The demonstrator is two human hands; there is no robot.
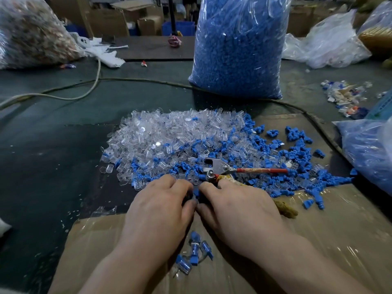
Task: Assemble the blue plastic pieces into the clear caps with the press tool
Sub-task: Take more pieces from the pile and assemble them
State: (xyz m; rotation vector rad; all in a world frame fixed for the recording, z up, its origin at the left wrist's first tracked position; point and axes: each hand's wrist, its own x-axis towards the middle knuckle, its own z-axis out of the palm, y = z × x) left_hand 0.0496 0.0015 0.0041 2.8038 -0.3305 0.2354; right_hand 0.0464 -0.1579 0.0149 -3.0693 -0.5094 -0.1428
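Fingers of left hand (pixel 161 209) and right hand (pixel 237 211) curled, pinching blue piece (pixel 196 193) — seat square before press tool (pixel 218 166).

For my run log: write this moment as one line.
left hand, right hand: pinch blue piece | press tool: lies on pile | finished pieces: on cardboard

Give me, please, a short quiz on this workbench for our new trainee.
1. True or false: the press tool lies on the pile, its red handle pointing to the person's right.
2. Where do the finished caps lie? A) on the cardboard between the forearms; B) in a metal bowl; C) on the tool.
3. What do the left hand and right hand pinch between them?
Key: 1 true; 2 A; 3 a blue piece.
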